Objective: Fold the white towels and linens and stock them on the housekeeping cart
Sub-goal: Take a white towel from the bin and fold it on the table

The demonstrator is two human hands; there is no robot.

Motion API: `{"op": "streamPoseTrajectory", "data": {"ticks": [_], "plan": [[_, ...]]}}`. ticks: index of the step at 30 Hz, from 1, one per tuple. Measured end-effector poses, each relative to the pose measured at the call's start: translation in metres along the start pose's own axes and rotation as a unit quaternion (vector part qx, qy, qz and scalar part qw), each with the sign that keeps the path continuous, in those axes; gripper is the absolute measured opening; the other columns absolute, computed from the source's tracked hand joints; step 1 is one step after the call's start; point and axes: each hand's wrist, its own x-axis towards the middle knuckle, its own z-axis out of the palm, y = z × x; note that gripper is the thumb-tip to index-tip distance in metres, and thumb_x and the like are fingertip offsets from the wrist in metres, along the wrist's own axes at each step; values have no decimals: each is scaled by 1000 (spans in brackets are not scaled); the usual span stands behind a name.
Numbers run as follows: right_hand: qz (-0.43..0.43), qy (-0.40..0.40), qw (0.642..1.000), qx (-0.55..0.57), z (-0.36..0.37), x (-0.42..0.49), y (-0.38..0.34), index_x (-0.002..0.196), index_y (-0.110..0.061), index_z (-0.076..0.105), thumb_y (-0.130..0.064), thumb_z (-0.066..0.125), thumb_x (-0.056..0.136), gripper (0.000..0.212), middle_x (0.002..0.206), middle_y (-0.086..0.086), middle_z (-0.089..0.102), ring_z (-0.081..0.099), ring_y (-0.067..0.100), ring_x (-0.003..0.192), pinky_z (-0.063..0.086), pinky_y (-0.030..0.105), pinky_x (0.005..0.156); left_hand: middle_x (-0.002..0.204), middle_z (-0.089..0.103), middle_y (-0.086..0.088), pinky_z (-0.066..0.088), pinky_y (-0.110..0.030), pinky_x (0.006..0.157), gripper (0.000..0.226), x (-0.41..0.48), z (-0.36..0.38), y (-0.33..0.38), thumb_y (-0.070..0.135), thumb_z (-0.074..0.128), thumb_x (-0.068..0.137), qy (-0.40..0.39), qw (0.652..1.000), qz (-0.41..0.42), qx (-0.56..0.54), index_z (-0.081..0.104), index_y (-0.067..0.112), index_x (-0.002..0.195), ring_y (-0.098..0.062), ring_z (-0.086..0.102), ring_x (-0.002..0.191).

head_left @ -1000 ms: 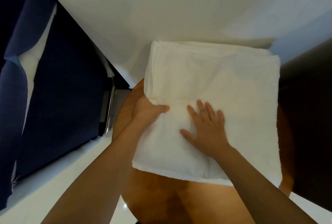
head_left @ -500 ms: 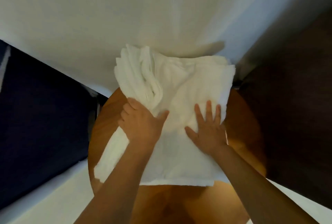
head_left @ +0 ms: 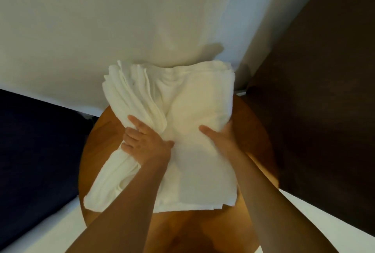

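Note:
A folded white towel [head_left: 194, 123] lies on a round wooden table [head_left: 95, 147], its far end against the wall. My left hand [head_left: 145, 141] grips the towel's left layered edge, which is lifted and bunched toward the middle. My right hand [head_left: 220, 137] holds the towel's right side, thumb on top and fingers tucked round the edge out of sight. The near end of the towel still lies flat on the table.
A white wall [head_left: 121, 29] rises directly behind the table. Dark navy fabric [head_left: 36, 151] fills the left side. A dark brown panel [head_left: 324, 90] stands on the right. Pale floor [head_left: 316, 210] shows at the lower corners.
My left hand has pulled the towel's left edge further up and inward. My right hand slid from flat on top to the right edge, fingers now wrapped under it.

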Motion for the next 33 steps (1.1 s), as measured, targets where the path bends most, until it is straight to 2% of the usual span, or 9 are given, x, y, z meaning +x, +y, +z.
{"op": "streamPoseTrajectory", "data": {"ticks": [2, 4, 6, 8, 12, 19, 24, 29, 33], "plan": [[30, -33, 997, 64, -11, 4, -4, 126, -10, 53, -42, 89, 47, 93, 118, 6, 64, 64, 19, 103, 56, 33, 85, 149, 12, -26, 15, -48, 113, 139, 2, 0, 0, 59, 76, 65, -3, 1000, -5, -1, -24, 3, 143, -39, 19, 138], [60, -77, 991, 92, -19, 4, -8, 102, -11, 63, -20, 82, 69, 39, 94, 3, 69, 66, 14, 80, 56, 22, 59, 149, 12, -26, 15, -48, 113, 140, 5, 1, 0, 59, 78, 63, -3, 1000, -7, -4, -23, 4, 144, -39, 19, 137], [87, -104, 986, 95, -23, 6, -10, 96, -15, 65, -17, 78, 74, 25, 94, 4, 70, 66, 15, 78, 54, 24, 60, 150, 12, -25, 15, -48, 113, 141, 7, 2, -1, 60, 78, 62, -3, 1000, -8, -7, -22, 5, 144, -39, 19, 138], [99, -119, 983, 97, -23, 9, -12, 105, -12, 65, -21, 78, 73, 36, 105, 9, 70, 68, 21, 88, 54, 30, 71, 150, 12, -25, 15, -48, 114, 141, 8, 2, -1, 62, 77, 62, -5, 1000, -7, -5, -23, 5, 144, -39, 19, 138], [123, -119, 983, 60, -24, 6, -15, 113, -14, 62, -29, 79, 71, 48, 108, 8, 69, 65, 25, 96, 52, 33, 79, 149, 14, -25, 16, -48, 113, 141, 9, 3, -3, 63, 76, 62, -3, 1000, 7, 1, -22, 5, 145, -39, 21, 137], [130, -108, 984, 64, -18, -25, -14, 103, -18, 64, -25, 76, 75, 31, 96, 4, 71, 67, 21, 85, 50, 30, 64, 149, 13, -24, 16, -48, 113, 144, 14, 3, -15, 70, 73, 59, -4, 999, 44, 10, -24, 5, 144, -38, 22, 137], [77, -15, 994, 79, 3, -46, -3, 115, -11, 63, -22, 81, 70, 49, 111, 5, 68, 65, 23, 96, 52, 33, 80, 146, 20, -23, 19, -46, 111, 146, 23, 1, -36, 71, 74, 56, 0, 996, 87, -28, -20, 5, 146, -37, 28, 131], [24, 77, 997, 8, 32, -70, -11, 134, -9, 45, -23, 82, 68, 77, 129, 5, 54, 56, 24, 111, 48, 31, 86, 153, 18, -18, 19, -45, 112, 137, 40, -20, -56, 63, 77, 61, -66, 976, 6, -208, -8, 1, 148, -32, 22, 140], [-1, 95, 993, -72, 45, -85, -7, 141, -9, 34, -28, 79, 71, 85, 139, 8, 45, 49, 27, 121, 45, 35, 96, 145, 33, -15, 33, -45, 107, 99, 42, -23, -73, 51, 78, 68, -133, 965, 13, -228, 29, 7, 142, -34, 36, 131]]}}
